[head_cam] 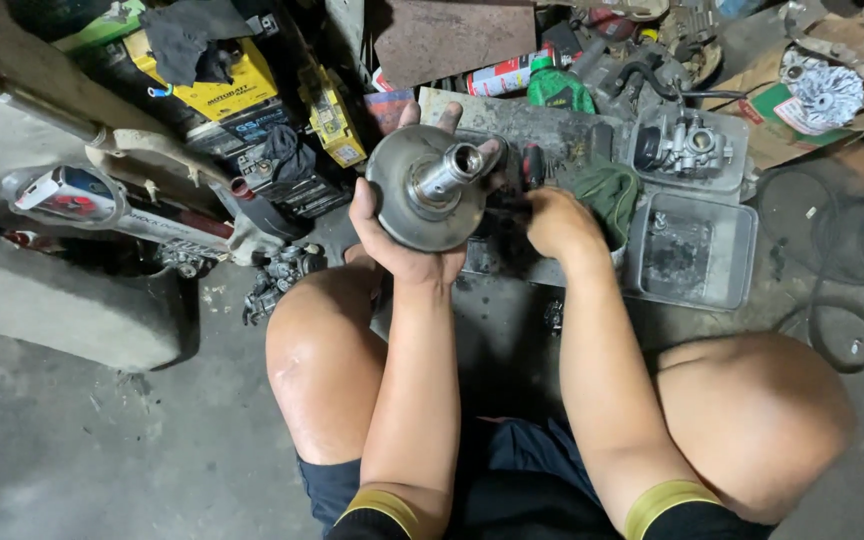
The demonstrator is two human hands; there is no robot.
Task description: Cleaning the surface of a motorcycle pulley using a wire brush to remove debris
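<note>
Oil-stained concrete workshop floor (102,440), cluttered. Left hand (402,235) clamped around round grey metal pulley disc with protruding central shaft (430,185), raised above knees. Right hand (552,222) closed near green rag (607,195); contents indiscernible. Best kept level, shaft upward, beside 2 grey trays (697,250).

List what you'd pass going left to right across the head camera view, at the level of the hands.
White motorcycle fairing panel → left hand holding a round metal pulley with a shaft → right hand → green rag → grey plastic tray → black cable loop.
</note>
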